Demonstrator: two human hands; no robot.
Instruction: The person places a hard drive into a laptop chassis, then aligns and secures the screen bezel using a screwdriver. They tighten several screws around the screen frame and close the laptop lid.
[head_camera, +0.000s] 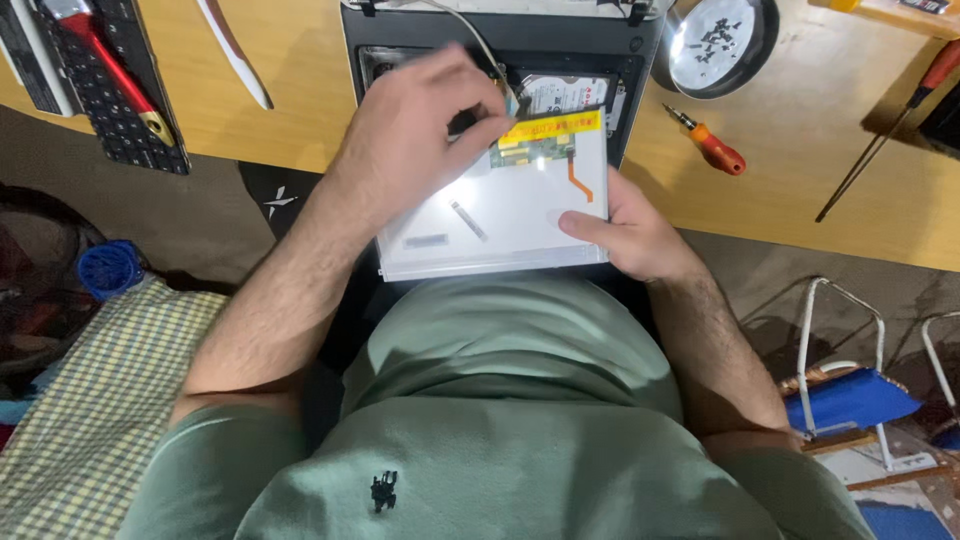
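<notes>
— While that display panel (490, 215) lies face-down between his hands, how's he holding it?

— Right hand (630, 235) clamps its edge; left hand (420, 140) pinches the yellow tape (550, 125) beyond his knuckles. Thin, stiff, fragile, I'd say: edges only, sparing the orange ribbon (578, 178).

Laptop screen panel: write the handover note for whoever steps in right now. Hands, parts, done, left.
Left hand: fingertips at the yellow tape strip on the panel's top edge; grip unclear.
Right hand: steadies the screen panel at its right edge, thumb on top.
Panel lies back-up over the opened laptop base.
Orange screwdriver on the table; screws in the round dish.
Done: base opened, screws out.
Left: tape and orange flex cable remain attached.
</notes>
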